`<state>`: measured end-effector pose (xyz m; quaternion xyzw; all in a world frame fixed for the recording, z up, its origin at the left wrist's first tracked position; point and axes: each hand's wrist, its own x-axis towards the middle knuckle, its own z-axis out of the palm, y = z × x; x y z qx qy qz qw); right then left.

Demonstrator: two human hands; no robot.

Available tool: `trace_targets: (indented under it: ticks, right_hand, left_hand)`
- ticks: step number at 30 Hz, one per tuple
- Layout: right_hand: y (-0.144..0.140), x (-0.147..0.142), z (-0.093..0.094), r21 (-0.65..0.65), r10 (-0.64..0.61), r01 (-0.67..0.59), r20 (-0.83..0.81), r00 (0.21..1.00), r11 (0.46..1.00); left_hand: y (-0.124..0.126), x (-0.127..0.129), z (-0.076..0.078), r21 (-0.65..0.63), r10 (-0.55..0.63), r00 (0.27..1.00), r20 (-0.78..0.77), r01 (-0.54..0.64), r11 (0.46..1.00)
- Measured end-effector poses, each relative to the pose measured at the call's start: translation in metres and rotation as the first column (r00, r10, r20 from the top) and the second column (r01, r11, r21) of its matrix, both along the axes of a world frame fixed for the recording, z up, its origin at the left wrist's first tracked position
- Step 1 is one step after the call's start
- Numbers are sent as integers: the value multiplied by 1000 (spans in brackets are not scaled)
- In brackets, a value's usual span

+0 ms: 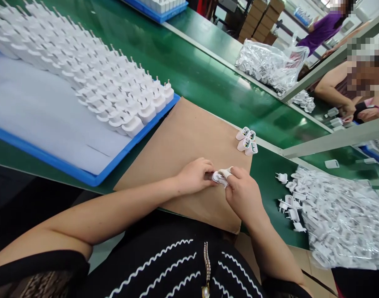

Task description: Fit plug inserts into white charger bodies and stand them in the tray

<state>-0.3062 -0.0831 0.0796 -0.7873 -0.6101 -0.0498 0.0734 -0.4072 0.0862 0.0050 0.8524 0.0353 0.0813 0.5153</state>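
The green desk (202,76) stretches beyond the hands. Left of them, a blue tray (94,179) carries rows of white plugs (118,89), pins up. Under the hands lies a cardboard sheet (189,132); to their right, a clear bag (347,219) with white plug parts. Beyond the right hand (243,194) stand four open white housings (243,145). Between both hands is a small white piece (218,178), grasped by the right hand and the left hand's (194,176) fingertips.

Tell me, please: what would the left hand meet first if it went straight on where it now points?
The left hand would first meet the white charger part, which its fingers seem to hold; just beyond it comes the right hand, though exact depth is unclear.
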Motion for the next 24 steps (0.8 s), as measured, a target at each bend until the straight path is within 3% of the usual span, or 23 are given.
trace_targets:
  ticks: [6,13,20,24]
  right_hand:
    - [-3,2,12,103,-52,55,-41,998,993]
    - [0,-4,0,30,-33,33,-18,999,999]
    - [-3,-3,7,94,-28,31,-40,999,995]
    - [-1,-5,5,59,2,-2,-2,1000,998]
  left_hand:
    - [0,-1,5,-14,5,1000,-27,-6,1000]
    - [0,0,2,-4,8,999,-36,-8,1000]
    - [1,0,2,3,-2,999,-41,2,1000]
    - [1,1,3,9,-2,999,-47,2,1000]
